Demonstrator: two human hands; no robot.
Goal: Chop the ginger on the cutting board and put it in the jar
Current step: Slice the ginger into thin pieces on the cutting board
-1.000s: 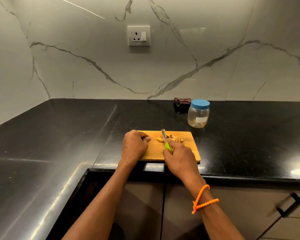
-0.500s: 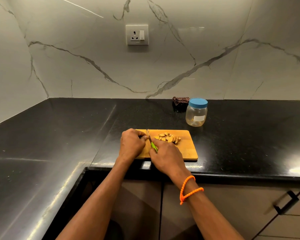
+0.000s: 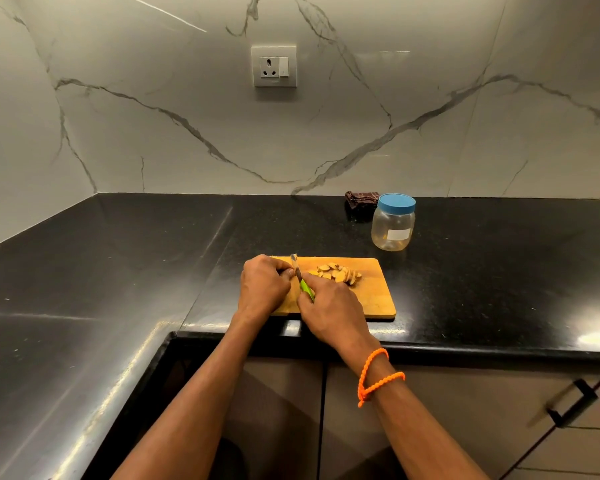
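Note:
A wooden cutting board (image 3: 371, 299) lies on the black counter near its front edge. A small heap of ginger slices (image 3: 338, 273) sits on the board's far middle. My right hand (image 3: 329, 306) grips a knife (image 3: 300, 278) with a green handle, its blade pointing away beside my left fingertips. My left hand (image 3: 264, 285) rests curled on the board's left end, fingers bunched at the blade; whatever they hold is hidden. The clear jar (image 3: 392, 223) with a blue lid stands closed behind the board to the right.
A dark folded cloth (image 3: 362, 199) lies by the wall behind the jar. A wall socket (image 3: 273, 65) sits above the counter. The black counter (image 3: 118, 258) wraps round to the left. Cabinet doors with a black handle (image 3: 572, 403) are below.
The knife and my right hand have shifted left, away from the slices, up against my left fingertips. My left hand has stayed at the board's left end.

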